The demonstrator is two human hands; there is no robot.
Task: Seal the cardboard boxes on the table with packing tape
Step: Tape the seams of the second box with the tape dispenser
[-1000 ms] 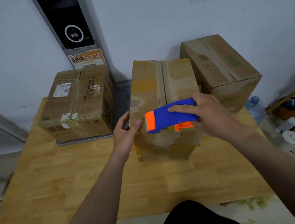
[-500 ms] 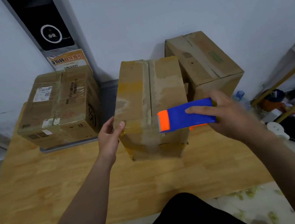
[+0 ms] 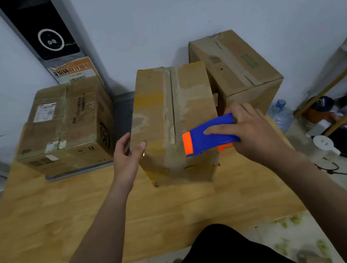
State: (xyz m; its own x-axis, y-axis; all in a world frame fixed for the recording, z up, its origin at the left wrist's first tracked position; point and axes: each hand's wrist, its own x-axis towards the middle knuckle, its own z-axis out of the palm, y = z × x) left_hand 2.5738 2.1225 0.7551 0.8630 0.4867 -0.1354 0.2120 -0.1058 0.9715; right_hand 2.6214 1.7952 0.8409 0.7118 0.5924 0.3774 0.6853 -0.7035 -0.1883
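Middle box (image 3: pixel 174 117) sits on the wooden table (image 3: pixel 90 215). The left hand (image 3: pixel 126 160) is clamped on its near left corner: thumb on the front edge, fingers (image 3: pixel 123 141) round the side. The right hand (image 3: pixel 254 133) grips the blue tape dispenser (image 3: pixel 209 135), index finger laid along it. The orange end pokes out past that fingertip, just right of the top seam. Two more boxes sit beyond the knuckles: left box (image 3: pixel 67 124) and right box (image 3: pixel 235 69).

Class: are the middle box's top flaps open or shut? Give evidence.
Shut. On the middle box, both flaps lie flat and meet along the centre seam. Whether fresh tape from the tape dispenser covers it, cannot tell.
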